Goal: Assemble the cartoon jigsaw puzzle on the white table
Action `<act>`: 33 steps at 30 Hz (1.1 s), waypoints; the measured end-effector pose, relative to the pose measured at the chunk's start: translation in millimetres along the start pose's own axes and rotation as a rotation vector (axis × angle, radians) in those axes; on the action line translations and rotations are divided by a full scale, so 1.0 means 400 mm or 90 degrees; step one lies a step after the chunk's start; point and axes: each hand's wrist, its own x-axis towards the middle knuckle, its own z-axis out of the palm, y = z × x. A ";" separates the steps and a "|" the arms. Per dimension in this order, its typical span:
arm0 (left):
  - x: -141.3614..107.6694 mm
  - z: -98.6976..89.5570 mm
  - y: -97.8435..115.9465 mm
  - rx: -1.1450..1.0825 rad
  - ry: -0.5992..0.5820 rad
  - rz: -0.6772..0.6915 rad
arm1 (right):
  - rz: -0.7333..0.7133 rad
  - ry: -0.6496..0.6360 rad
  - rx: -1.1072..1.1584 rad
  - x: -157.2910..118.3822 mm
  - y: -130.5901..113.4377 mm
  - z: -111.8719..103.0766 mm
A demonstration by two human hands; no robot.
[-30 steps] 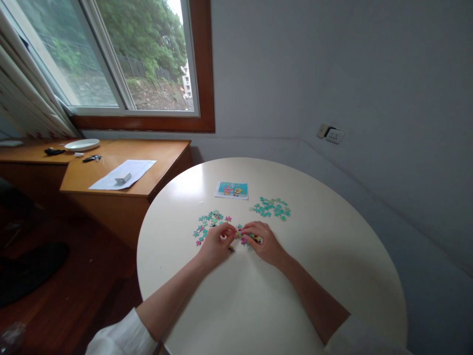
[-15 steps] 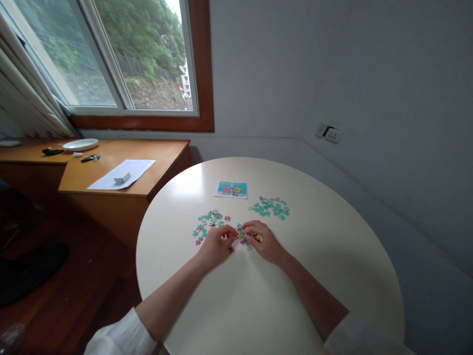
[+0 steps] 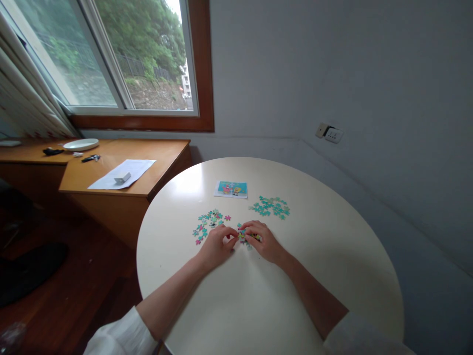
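Observation:
Between my hands on the round table lies a small cluster of colourful jigsaw puzzle pieces (image 3: 242, 235), partly covered by my fingers. My left hand (image 3: 219, 242) is at its left edge, thumb and forefinger pinched together on a puzzle piece, mostly hidden by the fingertips. From the right, my right hand (image 3: 263, 240) curls over the cluster, thumb and fingers closed on its pieces. Loose teal and pink pieces (image 3: 202, 230) are scattered beyond my left hand. A group of teal-green pieces (image 3: 271, 207) spreads out past my right hand.
A picture card (image 3: 232, 189) with cartoon figures lies toward the far side of the white round table (image 3: 251, 305). At left, a wooden desk (image 3: 162, 153) carries a paper sheet (image 3: 140, 170), a small white box (image 3: 122, 178) and a white plate (image 3: 81, 144).
Both hands stay almost in place over the cluster. The fingers of my left hand have shifted very slightly; the loose pieces and the card have not moved.

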 end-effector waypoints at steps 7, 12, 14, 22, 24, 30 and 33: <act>-0.001 0.003 -0.001 0.007 -0.007 0.002 | 0.004 -0.006 -0.006 0.000 0.002 0.003; -0.001 0.000 0.004 0.013 -0.012 0.001 | 0.000 -0.004 -0.007 -0.002 0.005 0.006; -0.002 0.000 0.003 0.014 -0.012 0.004 | -0.001 -0.002 -0.010 -0.002 0.004 0.006; -0.005 0.005 -0.002 0.018 -0.009 0.014 | -0.010 0.011 -0.018 -0.001 0.001 0.007; -0.004 0.004 0.000 0.024 -0.017 0.019 | -0.011 0.014 -0.022 -0.001 0.005 0.009; -0.004 0.002 0.005 0.024 -0.034 0.026 | -0.008 -0.003 -0.024 -0.001 0.010 0.012; -0.004 0.000 0.005 0.028 -0.041 0.023 | -0.008 -0.011 -0.030 -0.002 0.010 0.012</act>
